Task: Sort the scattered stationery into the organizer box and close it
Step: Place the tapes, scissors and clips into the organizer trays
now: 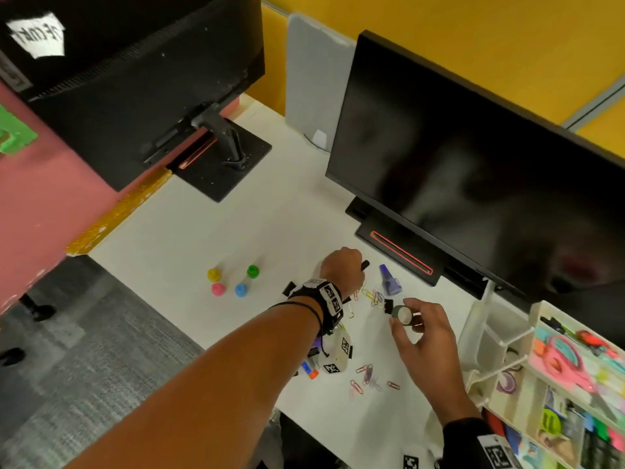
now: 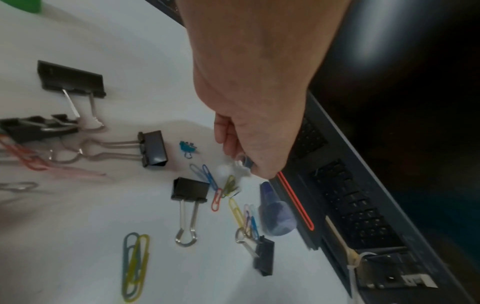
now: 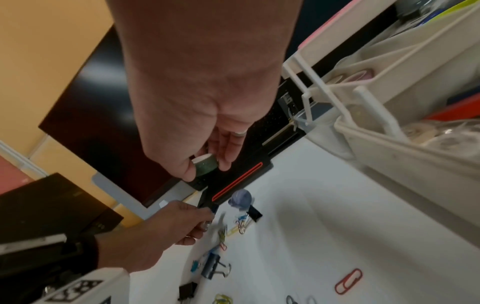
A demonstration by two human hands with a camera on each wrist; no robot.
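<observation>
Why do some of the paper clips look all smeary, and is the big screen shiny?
Left wrist view: the paper clips at the left edge smear from motion blur, while the binder clip mid-frame stays sharper. Head view: the dark monitor shows soft grey reflections. Right wrist view: the organizer box edges bend from the wide lens.

From my station, the left hand (image 1: 341,267) hides most of the small dark object (image 1: 365,265) it grips (type indeterminate). The organizer box (image 1: 537,336) is cut off at the head view's right edge. Items (image 1: 313,368) beneath the left wrist are partly hidden. Paper clips (image 2: 23,160) at the left-wrist view's edge are blurred.
</observation>
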